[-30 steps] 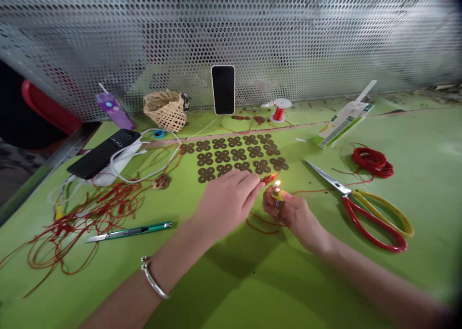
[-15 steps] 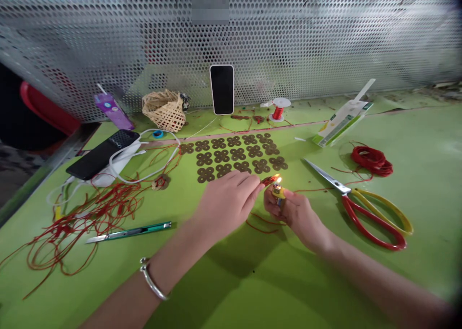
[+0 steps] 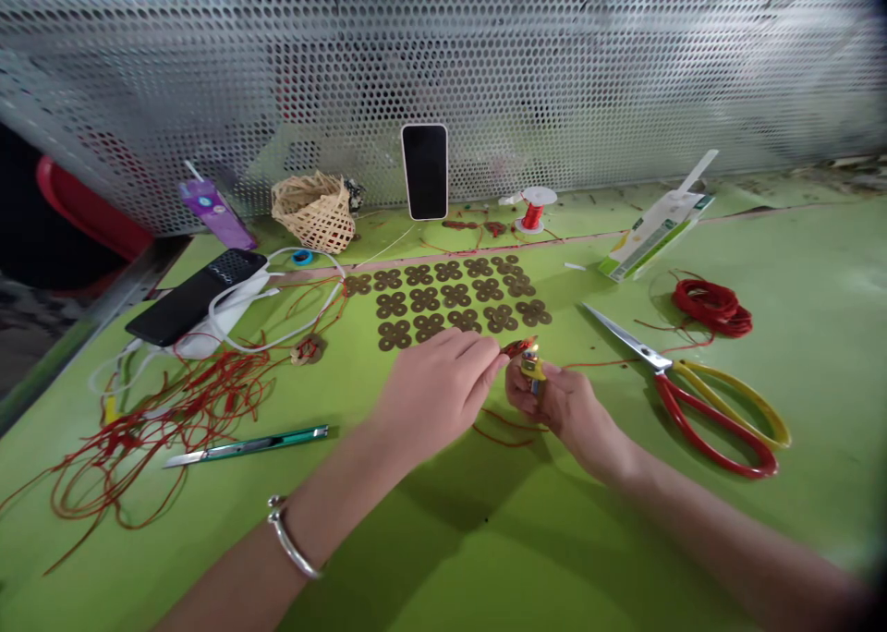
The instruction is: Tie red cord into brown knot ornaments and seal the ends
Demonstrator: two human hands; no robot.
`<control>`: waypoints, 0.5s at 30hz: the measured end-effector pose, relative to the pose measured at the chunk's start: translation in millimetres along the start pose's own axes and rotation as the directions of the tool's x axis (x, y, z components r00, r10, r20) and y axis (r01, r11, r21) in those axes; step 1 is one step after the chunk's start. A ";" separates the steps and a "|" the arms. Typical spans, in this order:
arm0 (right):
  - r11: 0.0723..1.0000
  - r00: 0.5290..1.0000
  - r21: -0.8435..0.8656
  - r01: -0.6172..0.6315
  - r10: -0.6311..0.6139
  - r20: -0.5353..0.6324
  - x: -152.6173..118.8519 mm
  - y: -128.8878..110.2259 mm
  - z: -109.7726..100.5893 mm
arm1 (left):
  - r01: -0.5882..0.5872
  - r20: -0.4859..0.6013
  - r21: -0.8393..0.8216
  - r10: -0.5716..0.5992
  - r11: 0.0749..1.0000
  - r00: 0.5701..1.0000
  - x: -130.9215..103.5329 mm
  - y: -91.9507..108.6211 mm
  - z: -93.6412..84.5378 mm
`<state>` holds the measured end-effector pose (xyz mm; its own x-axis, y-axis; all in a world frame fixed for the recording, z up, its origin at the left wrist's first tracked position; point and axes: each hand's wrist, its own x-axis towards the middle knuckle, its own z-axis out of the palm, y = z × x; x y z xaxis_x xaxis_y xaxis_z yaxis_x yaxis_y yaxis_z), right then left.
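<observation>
Head view: the left hand [image 3: 447, 382] pinches a small red cord bundle [image 3: 516, 347], and the right hand [image 3: 565, 406] is wrapped round a yellow lighter [image 3: 532, 366], thumb near its top. The bundle's tip points toward the right hand, just over the lighter's head. Since half a second ago the flame [image 3: 534, 346] has shrunk to a small glow while both hands have barely moved, so the heating of that tip seems to be easing; whether the fibres have melted is too small to tell.

Beyond the left hand, holed coins [image 3: 426, 299] lie in rows of flowerlike clusters on the green tabletop [image 3: 416, 567]. To the left are a green utility knife [image 3: 249, 445] and a tangle of red cord [image 3: 200, 401]; to the right, open scissors [image 3: 693, 387] and a coiled red cord [image 3: 710, 307]. Farther back, a wicker basket [image 3: 315, 214], a smartphone [image 3: 425, 172] and a thread spool [image 3: 532, 214] stand before a perforated metal screen [image 3: 485, 68].
</observation>
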<state>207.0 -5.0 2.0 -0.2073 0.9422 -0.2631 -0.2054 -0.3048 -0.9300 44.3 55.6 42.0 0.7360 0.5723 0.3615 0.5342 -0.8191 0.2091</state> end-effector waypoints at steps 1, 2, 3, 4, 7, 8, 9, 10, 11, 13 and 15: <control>1.000 1.000 0.002 0.001 -0.001 0.001 -0.2 -0.3 0.3 | -0.001 -0.002 0.001 0.001 1.000 1.000 0.0 -0.2 0.2; 1.000 1.000 0.004 0.004 -0.004 -0.001 -0.3 -0.4 0.4 | 0.001 -0.004 0.002 -0.001 1.000 1.000 0.0 -0.3 0.3; 1.000 1.000 0.007 0.007 -0.007 -0.008 -0.4 -0.4 0.4 | 0.006 -0.004 0.002 -0.005 1.000 1.000 0.0 -0.5 0.5; 1.000 1.000 0.011 0.014 -0.014 -0.018 -0.5 -0.2 0.1 | 0.011 -0.003 -0.002 -0.011 1.000 1.000 -0.1 -0.7 0.7; 0.999 0.999 0.023 0.038 -0.037 -0.034 -0.5 0.4 -1.5 | 0.031 -0.002 -0.031 -0.031 0.999 1.000 -0.5 -1.8 1.1; 0.999 0.999 0.028 0.039 -0.038 -0.031 -0.4 0.1 -2.1 | 0.038 -0.005 -0.046 -0.038 0.998 0.999 -0.7 -2.3 1.2; 0.999 0.999 0.035 0.034 -0.033 -0.028 -0.4 -0.5 -2.6 | 0.046 -0.008 -0.062 -0.046 0.997 0.999 -0.7 -2.8 1.2; 0.999 0.999 0.048 0.026 -0.025 -0.028 -0.5 -1.7 -2.9 | 0.053 -0.012 -0.079 -0.054 0.995 0.998 -0.7 -3.3 1.1; 0.997 0.999 0.069 0.015 -0.013 -0.029 -0.5 -3.4 -3.0 | 0.062 -0.011 -0.096 -0.064 0.993 0.998 -0.6 -3.7 0.9; 0.990 1.000 0.141 0.006 -0.001 -0.031 -0.7 -7.6 -3.2 | 0.094 0.001 -0.137 -0.095 0.986 0.995 -0.1 -4.3 0.1; 0.975 1.000 0.224 -0.002 0.007 -0.022 -0.7 -11.7 -4.2 | 0.140 0.022 -0.192 -0.138 0.971 0.990 0.7 -4.2 -1.2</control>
<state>213.6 -1.5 12.0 -0.1872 0.9428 -0.2757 -0.4138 -0.3302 -0.8484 42.1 59.3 42.4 0.6640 0.6809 0.3089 0.5421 -0.7229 0.4284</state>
